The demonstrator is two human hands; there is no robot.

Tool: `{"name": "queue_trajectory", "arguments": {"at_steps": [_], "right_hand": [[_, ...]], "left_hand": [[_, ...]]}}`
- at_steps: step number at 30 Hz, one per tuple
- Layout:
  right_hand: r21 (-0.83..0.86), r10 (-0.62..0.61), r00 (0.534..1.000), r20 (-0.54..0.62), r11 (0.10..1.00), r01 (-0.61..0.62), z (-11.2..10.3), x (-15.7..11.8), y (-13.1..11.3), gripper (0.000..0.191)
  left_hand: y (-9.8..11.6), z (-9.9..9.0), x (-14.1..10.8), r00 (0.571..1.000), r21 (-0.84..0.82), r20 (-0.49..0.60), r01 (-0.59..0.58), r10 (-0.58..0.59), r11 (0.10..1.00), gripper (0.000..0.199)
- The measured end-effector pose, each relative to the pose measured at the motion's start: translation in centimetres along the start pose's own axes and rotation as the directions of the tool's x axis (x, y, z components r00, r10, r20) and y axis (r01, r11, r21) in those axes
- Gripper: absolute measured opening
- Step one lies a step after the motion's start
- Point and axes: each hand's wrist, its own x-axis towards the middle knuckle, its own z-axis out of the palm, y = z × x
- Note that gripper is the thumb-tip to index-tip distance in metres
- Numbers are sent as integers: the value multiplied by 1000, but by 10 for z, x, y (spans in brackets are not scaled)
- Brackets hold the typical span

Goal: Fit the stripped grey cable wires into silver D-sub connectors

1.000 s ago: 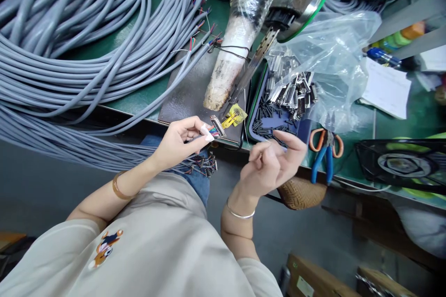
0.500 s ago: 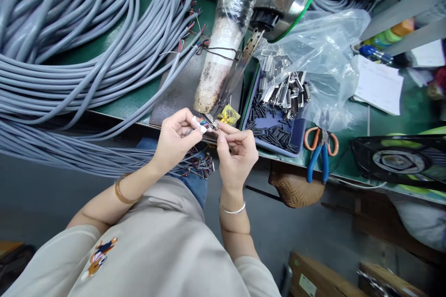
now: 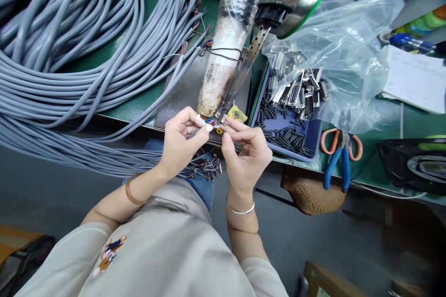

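Nearest the camera, over the lap: a cluster of wired connectors (image 3: 209, 167) below the tabletop's front edge, overlapping one another; number not countable. Grey cables (image 3: 66, 79) run in from the left and cover much of the tabletop (image 3: 371, 164) at its left end; the bundle is cut off by the frame.

Left hand (image 3: 181, 139): thumb and forefinger pinched together, white coverings on the tips, gripping coloured wires (image 3: 210, 121) close to a connector. Right hand (image 3: 245, 153): thumb and forefinger nearly closed on the metal connector (image 3: 222, 121), other fingers curled. Connector sits between the two hands, above the front edge of a dark plate (image 3: 177, 97); fingertips hide part of it, and the exact contact with the wires cannot be resolved.

Right of the plate, at the front edge: blue tray (image 3: 314, 148) holding black sleeves (image 3: 289, 141) and loose metal connectors (image 3: 301, 93), the latter partly under a clear bag (image 3: 362, 51). Blue-handled pliers (image 3: 337, 162) overhang the edge, overlapping an orange-handled tool (image 3: 328, 141).

Further back: wrapped tube (image 3: 223, 46), its tip just behind the connector; perforated metal strip (image 3: 259, 39) beside it, lower end blurred. Papers (image 3: 414, 76) near the right end.
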Motion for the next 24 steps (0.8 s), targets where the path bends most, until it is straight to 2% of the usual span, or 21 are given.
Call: {"name": "queue_trajectory", "arguments": {"at_steps": [7,11,18,24], "right_hand": [[-43,-43,999,31,998,44,-5,-3,3,14],[-66,-51,998,43,996,53,-5,-1,4,13],[-181,-202,978,49,961,208,-5,9,-1,12],[-203,-252,964,89,943,265,-7,9,0,13]], "left_hand": [[-2,-3,-1,999,23,22,48,-49,999,27],[0,-2,-1,999,11,13,29,-29,1000,24],[-1,-1,2,998,-18,6,-66,66,998,19],[-3,-5,0,998,-15,34,-48,49,999,18]]}}
